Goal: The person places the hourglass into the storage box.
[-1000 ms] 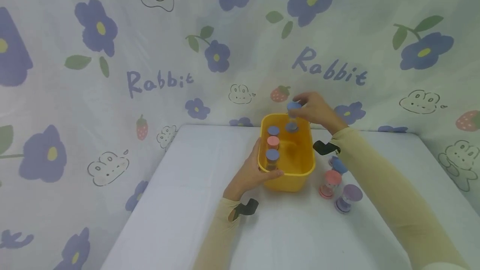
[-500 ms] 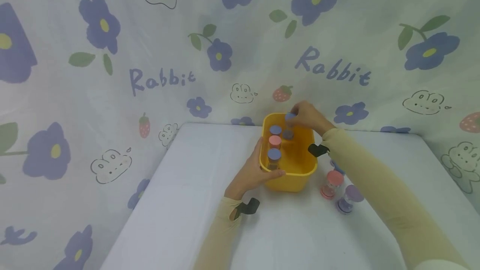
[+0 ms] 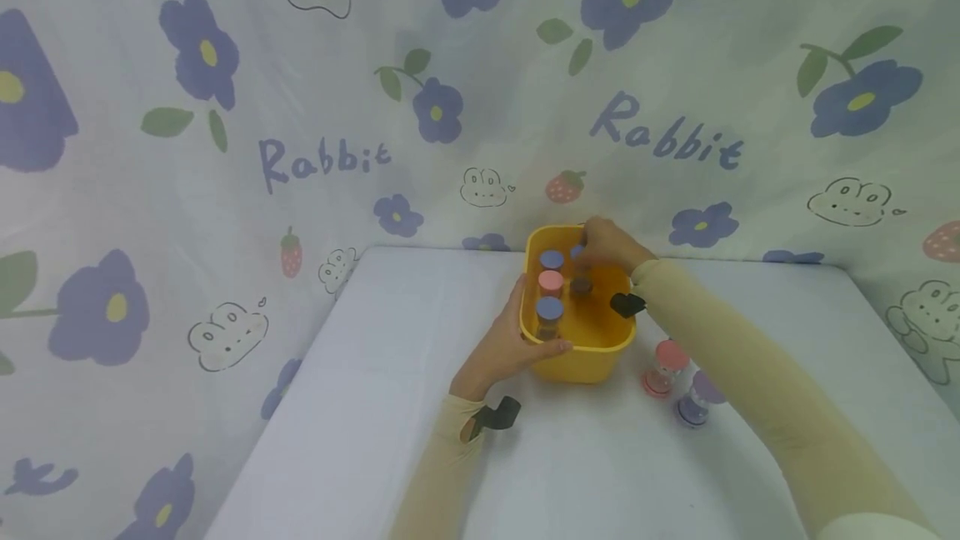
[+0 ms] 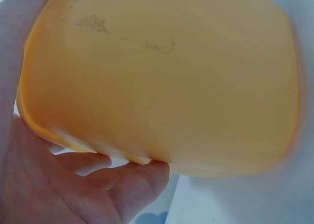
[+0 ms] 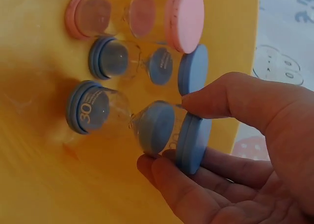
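A yellow plastic bin (image 3: 577, 367) stands on the white table. My left hand (image 3: 506, 352) holds its near left corner, thumb at the front rim and fingers along the outside wall (image 4: 162, 87). Inside the bin, my right hand (image 3: 611, 244) pinches a blue hourglass (image 5: 157, 128) by its upper cap, thumb on one side and fingers on the other. Along the left wall stand a blue hourglass (image 3: 552, 259), a pink hourglass (image 3: 551, 282) and another blue hourglass (image 3: 549, 309). The held one is beside the far blue one.
To the right of the bin, a pink hourglass (image 3: 665, 365) and a purple hourglass (image 3: 701, 398) stand on the table (image 3: 360, 407), the purple one partly behind the right sleeve (image 3: 750, 373). A flowered cloth (image 3: 480, 90) hangs right behind the table's far edge.
My right hand has lowered the blue hourglass from above the bin's far rim down inside it. The right sleeve now covers the blue hourglass outside. The left hand keeps its hold.
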`<action>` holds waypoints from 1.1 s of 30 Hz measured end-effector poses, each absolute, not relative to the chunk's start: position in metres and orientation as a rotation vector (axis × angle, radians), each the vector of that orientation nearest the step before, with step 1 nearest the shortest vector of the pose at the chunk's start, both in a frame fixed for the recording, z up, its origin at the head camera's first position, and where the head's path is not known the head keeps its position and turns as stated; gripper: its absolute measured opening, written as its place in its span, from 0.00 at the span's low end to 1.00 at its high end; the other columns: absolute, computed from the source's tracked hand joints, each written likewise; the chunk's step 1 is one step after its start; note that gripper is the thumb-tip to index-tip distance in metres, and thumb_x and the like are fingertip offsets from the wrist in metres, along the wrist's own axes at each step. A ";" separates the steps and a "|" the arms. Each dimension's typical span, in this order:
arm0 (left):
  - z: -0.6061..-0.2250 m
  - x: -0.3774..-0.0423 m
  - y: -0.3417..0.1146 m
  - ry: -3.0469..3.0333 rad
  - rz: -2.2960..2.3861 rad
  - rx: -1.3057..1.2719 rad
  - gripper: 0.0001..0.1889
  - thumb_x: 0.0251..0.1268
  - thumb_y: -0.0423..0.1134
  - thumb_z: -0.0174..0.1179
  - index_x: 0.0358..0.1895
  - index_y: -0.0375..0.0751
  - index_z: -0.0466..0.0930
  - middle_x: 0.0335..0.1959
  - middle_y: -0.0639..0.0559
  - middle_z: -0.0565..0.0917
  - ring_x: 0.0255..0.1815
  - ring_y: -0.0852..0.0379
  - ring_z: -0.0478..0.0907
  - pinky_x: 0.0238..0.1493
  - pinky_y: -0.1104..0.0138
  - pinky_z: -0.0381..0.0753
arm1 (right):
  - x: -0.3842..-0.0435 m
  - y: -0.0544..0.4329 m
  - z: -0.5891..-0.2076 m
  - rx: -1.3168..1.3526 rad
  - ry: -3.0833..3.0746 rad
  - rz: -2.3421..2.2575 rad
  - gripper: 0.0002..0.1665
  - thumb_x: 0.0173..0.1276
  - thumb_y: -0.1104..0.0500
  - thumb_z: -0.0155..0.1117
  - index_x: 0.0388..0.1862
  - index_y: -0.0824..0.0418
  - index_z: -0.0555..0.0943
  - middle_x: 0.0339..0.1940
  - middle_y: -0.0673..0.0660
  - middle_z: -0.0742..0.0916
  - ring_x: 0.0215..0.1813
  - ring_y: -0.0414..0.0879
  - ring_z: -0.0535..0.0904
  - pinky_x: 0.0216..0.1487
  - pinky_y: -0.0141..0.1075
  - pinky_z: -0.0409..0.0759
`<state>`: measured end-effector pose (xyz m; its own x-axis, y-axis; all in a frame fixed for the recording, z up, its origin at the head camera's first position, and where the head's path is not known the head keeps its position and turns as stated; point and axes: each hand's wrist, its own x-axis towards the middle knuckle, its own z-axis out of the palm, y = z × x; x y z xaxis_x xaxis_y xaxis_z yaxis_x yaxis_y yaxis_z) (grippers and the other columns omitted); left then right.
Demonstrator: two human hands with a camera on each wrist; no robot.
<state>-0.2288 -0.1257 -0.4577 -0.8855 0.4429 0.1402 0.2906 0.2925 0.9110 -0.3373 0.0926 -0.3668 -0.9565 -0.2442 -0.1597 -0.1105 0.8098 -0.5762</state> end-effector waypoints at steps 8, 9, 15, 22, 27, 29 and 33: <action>-0.457 -0.229 -0.125 2.405 1.664 0.698 0.64 0.52 0.62 0.76 0.85 0.62 0.37 0.82 0.55 0.61 0.78 0.55 0.66 0.79 0.47 0.67 | -0.338 0.090 -0.374 -0.238 2.743 -0.811 0.19 0.59 0.61 0.73 0.46 0.68 0.79 0.41 0.61 0.83 0.42 0.54 0.78 0.48 0.40 0.81; -0.457 -0.229 -0.125 2.404 1.664 0.696 0.64 0.52 0.62 0.76 0.85 0.62 0.37 0.82 0.55 0.61 0.78 0.55 0.66 0.79 0.47 0.67 | -0.338 0.090 -0.375 -0.242 2.745 -0.805 0.18 0.59 0.61 0.73 0.45 0.68 0.79 0.41 0.61 0.84 0.42 0.54 0.78 0.48 0.40 0.81; -0.458 -0.229 -0.125 2.400 1.665 0.686 0.64 0.53 0.61 0.77 0.85 0.63 0.37 0.82 0.55 0.60 0.78 0.55 0.66 0.79 0.46 0.67 | -0.339 0.091 -0.378 -0.255 2.736 -0.811 0.14 0.61 0.63 0.70 0.44 0.68 0.81 0.39 0.61 0.86 0.41 0.53 0.78 0.51 0.42 0.83; -0.457 -0.228 -0.124 2.399 1.663 0.666 0.63 0.53 0.61 0.76 0.84 0.65 0.37 0.83 0.55 0.60 0.78 0.56 0.65 0.79 0.45 0.67 | -0.338 0.091 -0.376 -0.182 2.696 -0.794 0.26 0.63 0.63 0.71 0.58 0.71 0.74 0.50 0.65 0.84 0.51 0.58 0.78 0.67 0.52 0.80; -0.456 -0.228 -0.123 2.373 1.695 0.699 0.59 0.54 0.58 0.77 0.81 0.74 0.40 0.81 0.53 0.62 0.75 0.56 0.67 0.78 0.46 0.68 | -0.337 0.090 -0.375 -0.177 2.707 -0.746 0.23 0.61 0.63 0.73 0.53 0.69 0.77 0.48 0.63 0.84 0.48 0.56 0.77 0.60 0.48 0.81; -0.455 -0.227 -0.123 2.369 1.698 0.704 0.58 0.55 0.56 0.77 0.80 0.76 0.41 0.81 0.53 0.63 0.75 0.56 0.68 0.78 0.46 0.69 | -0.337 0.091 -0.373 -0.170 2.702 -0.733 0.24 0.60 0.62 0.73 0.54 0.68 0.77 0.50 0.63 0.83 0.50 0.56 0.76 0.62 0.48 0.80; -0.453 -0.227 -0.124 2.378 1.692 0.705 0.57 0.55 0.54 0.77 0.80 0.76 0.41 0.80 0.52 0.64 0.74 0.56 0.68 0.78 0.46 0.68 | -0.336 0.095 -0.362 -0.248 2.720 -0.682 0.33 0.59 0.58 0.74 0.61 0.71 0.76 0.59 0.67 0.82 0.58 0.60 0.78 0.70 0.53 0.77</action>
